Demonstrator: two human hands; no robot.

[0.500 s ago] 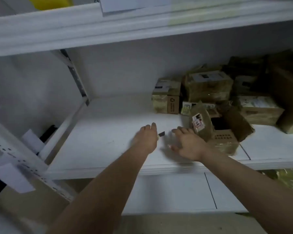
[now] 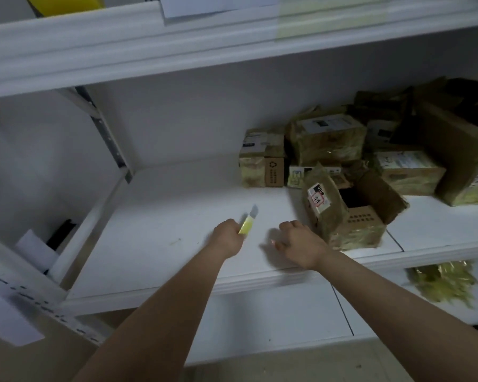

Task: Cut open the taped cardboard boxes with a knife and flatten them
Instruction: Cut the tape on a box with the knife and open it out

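Two hands rest on the shelf (image 2: 177, 260). The left hand (image 2: 226, 238) grips the yellow knife (image 2: 247, 223), blade toward 1 o'clock. The right hand (image 2: 298, 241) is curled, fingers holding nothing, with the open box (image 2: 345, 216) at its 2 o'clock.

— Where is there room on the white shelf (image 2: 160, 244)?

— The left and middle of it lie bare, from the left upright (image 2: 105, 133) across to the boxes. The left hand (image 2: 228, 238), gripping a yellow utility knife (image 2: 247, 223) with the blade out, and the right hand (image 2: 298, 241) are over that stretch.

— What blocks the right side?

— An open cardboard box (image 2: 353, 216) just beside the right hand, its flaps standing up. Behind it, taped boxes (image 2: 326, 139) are stacked against the back wall and run to the right edge.

— And overhead?

— The upper shelf (image 2: 177, 48) closes the top; the way in is from the front, between the two shelves.
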